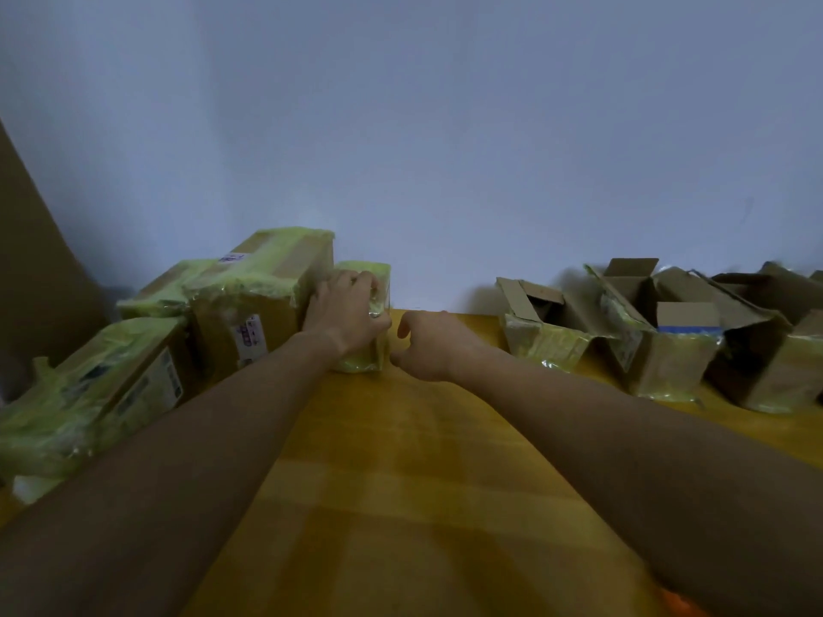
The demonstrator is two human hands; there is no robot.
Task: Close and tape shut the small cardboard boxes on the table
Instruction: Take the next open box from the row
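Your left hand (345, 311) holds the small cardboard box wrapped in yellow-green tape (367, 318) at the far edge of the yellow wooden table (401, 460).

The box stands upright, long axis vertical, touching the stack of taped brown cartons (249, 305) on its left. Your fingers are curled over its top and near face, gripping glossy, crinkled tape. Your right hand (427, 347) is just beside the box's lower right corner, apart from it, fingers loosely bent and holding nothing, so it looks free for the next box. The open brown cardboard boxes (645, 331), flaps up and only partly taped, lie well to its right; that arm is the nearer one. Corrugated flaps are stiff but light, and will likely spring back unless you press them down.
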